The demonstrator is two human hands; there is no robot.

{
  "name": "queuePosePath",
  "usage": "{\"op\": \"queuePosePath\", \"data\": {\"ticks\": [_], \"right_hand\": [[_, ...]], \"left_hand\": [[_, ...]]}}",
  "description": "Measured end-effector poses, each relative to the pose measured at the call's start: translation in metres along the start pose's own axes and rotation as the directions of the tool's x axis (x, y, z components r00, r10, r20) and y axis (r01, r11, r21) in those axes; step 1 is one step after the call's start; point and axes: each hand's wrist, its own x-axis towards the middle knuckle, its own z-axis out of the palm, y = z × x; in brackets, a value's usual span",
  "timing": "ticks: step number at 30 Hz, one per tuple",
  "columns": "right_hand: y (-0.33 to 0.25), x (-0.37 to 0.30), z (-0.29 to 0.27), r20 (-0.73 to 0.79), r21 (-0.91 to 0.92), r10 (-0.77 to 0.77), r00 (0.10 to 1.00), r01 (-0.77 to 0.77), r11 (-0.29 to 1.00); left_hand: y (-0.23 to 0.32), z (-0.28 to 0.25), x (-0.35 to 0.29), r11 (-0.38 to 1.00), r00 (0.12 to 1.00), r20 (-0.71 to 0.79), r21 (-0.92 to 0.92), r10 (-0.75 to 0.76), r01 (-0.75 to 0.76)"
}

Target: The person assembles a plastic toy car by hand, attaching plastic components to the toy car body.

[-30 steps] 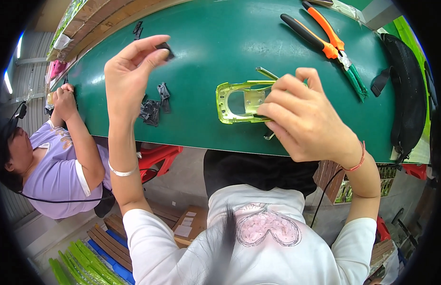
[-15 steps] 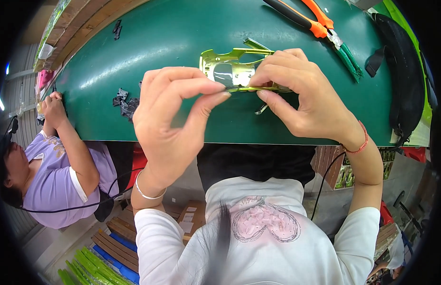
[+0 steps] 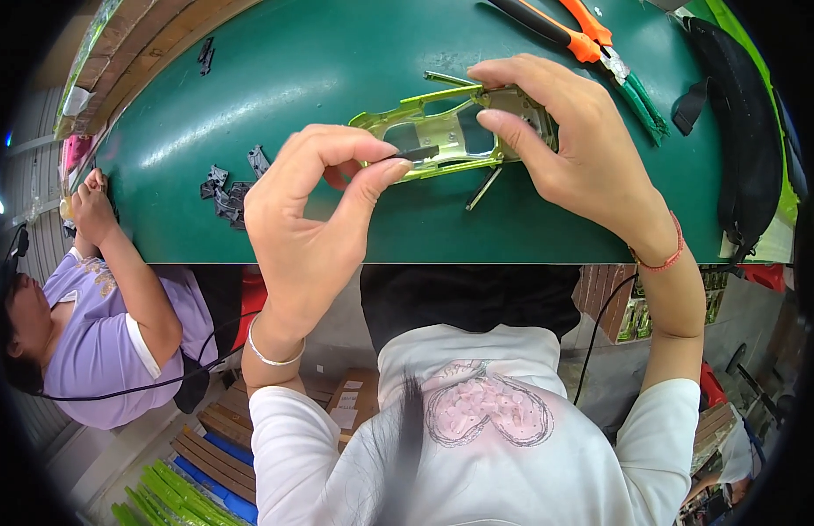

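Mid-frame, your left grip [image 3: 315,200] pinches a black strip [image 3: 420,153] over the green shell [image 3: 455,140] your right grip [image 3: 587,127] clasps; likely fitting it, so align carefully.

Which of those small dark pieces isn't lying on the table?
The slim dark piece pinched between the left hand's thumb and index finger; the other dark pieces lie on the green table.

Orange-and-black-handled pliers [image 3: 615,64] lie near a black pouch [image 3: 736,131], right. Co-worker [image 3: 109,351] in lilac at left. Lower left: carton [image 3: 360,394], green strips [image 3: 175,493].
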Motion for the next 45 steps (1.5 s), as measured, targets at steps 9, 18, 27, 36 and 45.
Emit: {"op": "queuePosePath", "data": {"ticks": [9,18,27,36,45], "right_hand": [[-0.003,0.0,-0.004,0.184,0.175,0.061,0.981,-0.094,0.98],[-0.002,0.0,-0.009,0.465,0.435,0.208,0.861,-0.427,0.793],[0.005,-0.003,-0.002,0.483,0.476,0.225,0.846,-0.47,0.743],[0.006,-0.002,-0.001,0.467,0.484,0.187,0.864,-0.427,0.764],[0.01,-0.004,0.0,0.437,0.47,0.164,0.884,-0.38,0.797]], "left_hand": [[0.002,0.001,0.013,0.977,0.987,0.085,0.153,0.135,-0.147],[-0.002,0.005,0.015,0.966,0.987,0.128,0.226,0.098,-0.125],[-0.004,0.005,0.013,0.973,0.985,0.157,0.205,0.071,-0.103],[-0.003,0.003,0.012,0.949,0.972,0.198,0.262,0.124,-0.174],[-0.004,0.004,0.014,0.93,0.958,0.228,0.281,0.175,-0.236]]}}
